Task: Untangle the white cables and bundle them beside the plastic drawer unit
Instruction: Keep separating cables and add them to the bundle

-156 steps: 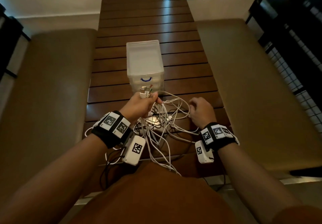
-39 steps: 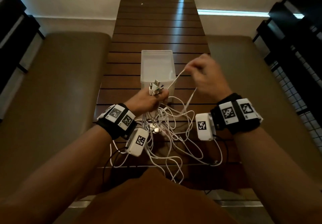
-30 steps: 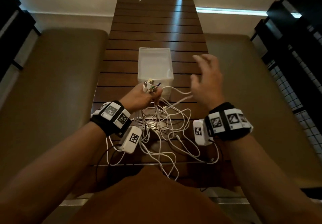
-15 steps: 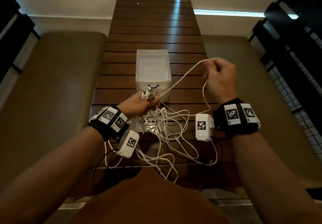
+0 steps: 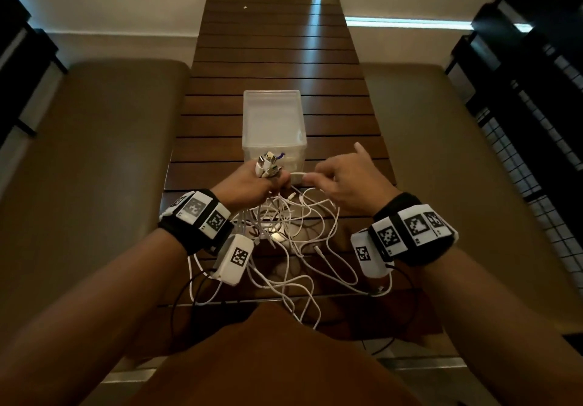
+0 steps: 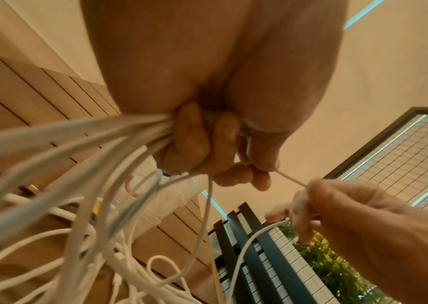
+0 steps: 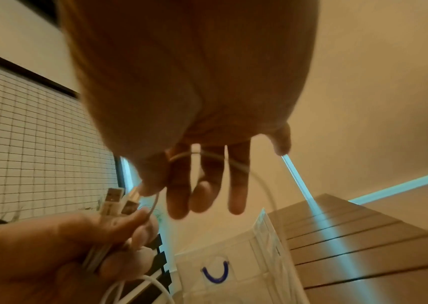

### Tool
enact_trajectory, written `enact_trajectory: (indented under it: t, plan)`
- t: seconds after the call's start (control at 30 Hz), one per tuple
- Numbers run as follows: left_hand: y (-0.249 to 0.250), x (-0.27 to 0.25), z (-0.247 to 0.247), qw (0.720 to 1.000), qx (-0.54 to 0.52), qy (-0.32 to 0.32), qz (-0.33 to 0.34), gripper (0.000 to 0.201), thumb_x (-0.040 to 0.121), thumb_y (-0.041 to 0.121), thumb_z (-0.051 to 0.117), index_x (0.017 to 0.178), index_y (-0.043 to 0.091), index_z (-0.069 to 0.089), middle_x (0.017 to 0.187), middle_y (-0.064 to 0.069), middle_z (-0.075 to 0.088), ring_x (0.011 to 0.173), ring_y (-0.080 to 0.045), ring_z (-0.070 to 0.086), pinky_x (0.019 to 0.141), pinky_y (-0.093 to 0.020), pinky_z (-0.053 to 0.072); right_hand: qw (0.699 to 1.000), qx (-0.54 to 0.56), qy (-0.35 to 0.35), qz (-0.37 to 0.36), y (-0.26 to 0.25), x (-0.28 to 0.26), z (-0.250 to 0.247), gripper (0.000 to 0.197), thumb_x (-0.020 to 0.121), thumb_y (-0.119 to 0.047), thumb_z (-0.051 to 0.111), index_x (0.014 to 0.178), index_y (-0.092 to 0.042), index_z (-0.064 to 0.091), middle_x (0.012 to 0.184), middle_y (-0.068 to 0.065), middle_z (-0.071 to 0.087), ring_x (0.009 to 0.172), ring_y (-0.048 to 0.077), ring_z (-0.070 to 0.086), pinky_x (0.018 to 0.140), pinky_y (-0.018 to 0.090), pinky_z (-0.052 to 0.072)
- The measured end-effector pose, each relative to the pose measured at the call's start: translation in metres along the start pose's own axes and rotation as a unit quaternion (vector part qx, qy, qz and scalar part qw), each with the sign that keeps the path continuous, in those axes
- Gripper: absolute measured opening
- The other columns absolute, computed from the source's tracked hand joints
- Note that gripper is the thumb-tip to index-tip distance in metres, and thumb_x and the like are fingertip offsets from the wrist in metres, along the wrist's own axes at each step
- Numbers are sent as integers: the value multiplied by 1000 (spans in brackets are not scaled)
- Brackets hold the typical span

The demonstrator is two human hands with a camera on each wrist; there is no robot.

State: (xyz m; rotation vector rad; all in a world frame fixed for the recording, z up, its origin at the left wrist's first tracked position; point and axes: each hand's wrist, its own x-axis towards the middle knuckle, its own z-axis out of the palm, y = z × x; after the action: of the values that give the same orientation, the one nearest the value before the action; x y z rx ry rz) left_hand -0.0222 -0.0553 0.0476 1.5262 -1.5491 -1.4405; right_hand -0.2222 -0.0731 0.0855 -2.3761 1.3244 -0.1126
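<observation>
My left hand [image 5: 252, 184] grips a bunch of white cable ends, and their USB plugs [image 5: 268, 164] stick up above the fist. The left wrist view shows its fingers [image 6: 194, 144] curled round several cords. My right hand [image 5: 334, 184] is close beside it, thumb and forefinger pinching one thin white cable [image 5: 298, 175] that runs to the left fist. That cable [image 7: 207, 154] crosses the right fingers, which otherwise hang loose. The rest of the white tangle [image 5: 290, 235] lies on the table under both wrists. The clear plastic drawer unit [image 5: 273, 121] stands just beyond the hands.
The slatted wooden table [image 5: 277, 52] runs away from me past the drawer unit. Padded benches [image 5: 94, 159] flank it on both sides. Black wire-mesh railings [image 5: 530, 115] stand at the far right. Some cables hang over the table's near edge [image 5: 303, 311].
My right hand, raised out to the right with a cable half a second ago, has dropped and come in next to the left fist. The left hand has kept its grip.
</observation>
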Motion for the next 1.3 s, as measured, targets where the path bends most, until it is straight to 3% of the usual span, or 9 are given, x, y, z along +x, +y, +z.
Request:
enact_trajectory:
  t: [0.1,0.23,0.4,0.53,0.63,0.73,0.87,1.0,1.3]
  plan:
    - [2,1,2,999,-32,-5,-18,23,98,27,52,81,16,64,59,7,55,46,-5,40,43,-19,31,981,121,151,8,13,4,-4,24,98,-37,50,78,-30,63,71,-5,63,70,11,57,113,48,27]
    - [-4,-2,-2,1000,-8,-10,-23,25,99,23,49,79,15,60,63,4,57,40,0,40,38,-13,30,913,188,361,40,37,7,-17,22,92,-32,56,90,-19,73,76,4,67,69,18,59,66,40,50]
    - [-4,6,4,999,27,-11,-13,22,98,27,51,85,15,63,66,6,59,47,-3,41,45,-18,34,977,-41,200,56,24,6,-1,56,89,-31,63,142,-27,43,135,2,48,124,19,45,111,45,32]
    - [1,5,8,998,48,-36,32,19,98,19,52,93,5,63,72,-1,57,48,4,46,46,-11,37,1000,-22,6,-20,-2,8,19,28,97,-35,52,121,-27,62,110,-1,66,100,18,60,82,30,45]
    - [-1,3,3,996,74,-43,21,20,98,21,52,89,8,63,71,1,58,45,5,45,45,-9,36,995,58,78,6,8,9,17,22,98,-30,51,102,-22,71,90,-1,70,77,16,61,62,23,38]
    - [-8,1,-1,994,93,-62,19,21,97,16,52,77,16,59,75,1,60,50,7,50,50,-6,38,973,116,197,28,22,11,7,19,96,-26,55,95,-20,73,83,-4,69,74,13,59,67,27,44]
    - [-21,1,-5,987,134,-85,-16,23,95,24,55,74,22,63,79,1,67,72,-10,61,70,-27,49,926,182,325,59,41,9,-14,18,93,-21,56,90,-17,74,74,-11,63,61,-2,50,61,19,37]
    - [-16,1,-7,995,85,-46,-25,27,97,29,52,77,15,64,73,-2,65,51,-8,47,48,-22,39,919,190,328,109,52,-7,-18,18,95,-20,56,90,-15,73,70,-8,61,61,-1,50,60,17,36]
    - [62,5,17,989,-90,-119,23,25,99,25,47,79,18,61,64,-3,48,45,-9,33,41,-19,22,962,102,-37,249,57,-51,18,57,86,-44,67,135,-22,51,131,3,59,119,21,56,98,36,46]
